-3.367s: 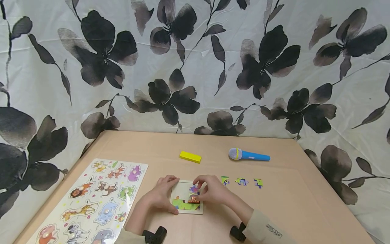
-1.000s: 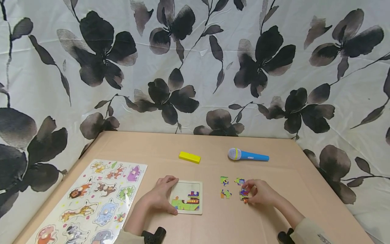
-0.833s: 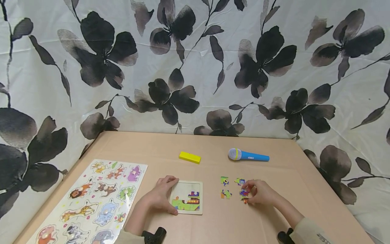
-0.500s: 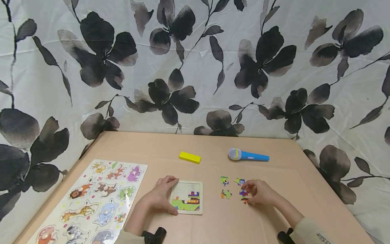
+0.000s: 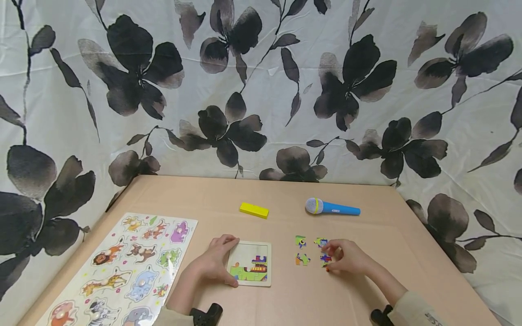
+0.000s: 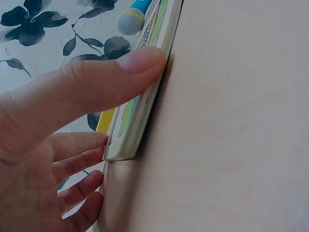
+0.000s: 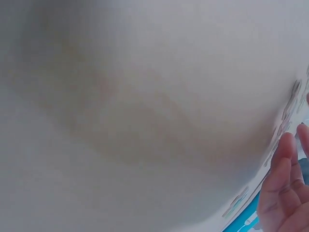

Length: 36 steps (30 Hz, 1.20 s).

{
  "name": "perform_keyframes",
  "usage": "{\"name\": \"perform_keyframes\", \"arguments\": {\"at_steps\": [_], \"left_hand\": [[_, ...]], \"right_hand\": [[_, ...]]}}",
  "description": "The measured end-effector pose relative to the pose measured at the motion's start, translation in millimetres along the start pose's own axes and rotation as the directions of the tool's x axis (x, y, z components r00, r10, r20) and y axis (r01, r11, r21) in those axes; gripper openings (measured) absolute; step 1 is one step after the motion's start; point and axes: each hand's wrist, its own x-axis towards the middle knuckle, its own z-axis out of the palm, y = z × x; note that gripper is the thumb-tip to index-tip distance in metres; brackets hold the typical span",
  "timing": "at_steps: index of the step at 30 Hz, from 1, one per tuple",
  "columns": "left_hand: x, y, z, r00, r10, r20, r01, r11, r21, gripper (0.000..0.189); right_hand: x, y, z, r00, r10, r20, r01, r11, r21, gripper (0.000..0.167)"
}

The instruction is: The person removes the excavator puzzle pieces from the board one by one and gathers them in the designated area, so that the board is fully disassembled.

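1. On the table (image 5: 285,301), the left hand (image 5: 218,260) holds the frame (image 5: 242,253) at its left side, thumb at the near corner, fingers at the far one.
2. To its right, well apart, the right hand (image 5: 348,258) pinches a piece (image 5: 326,259) between thumb and fingers.
3. Inside the frame, a green strip (image 5: 244,273) lines the near side, under a ship picture (image 5: 258,264) at right.
4. Three loose pieces (image 5: 302,259) lie between frame and right hand.
5. Beyond: a yellow block (image 5: 254,210) and mic (image 5: 340,208).
6. Far left: an animal board (image 5: 122,261).
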Motion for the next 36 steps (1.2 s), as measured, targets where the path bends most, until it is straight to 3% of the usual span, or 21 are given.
{"name": "perform_keyframes", "arguments": {"at_steps": [10,36], "left_hand": [[-0.7,-1.5,0.6,1.000,-0.017,0.008,0.017,1.000,-0.011,0.105],[0.4,0.3,-0.3,1.000,-0.017,0.010,0.017,1.000,-0.013,0.107]], "right_hand": [[9.0,-16,8,1.000,-0.009,0.004,0.009,0.998,0.070,0.035],[56.0,-84,51,0.995,-0.046,0.086,0.038,0.995,0.091,0.036]]}}
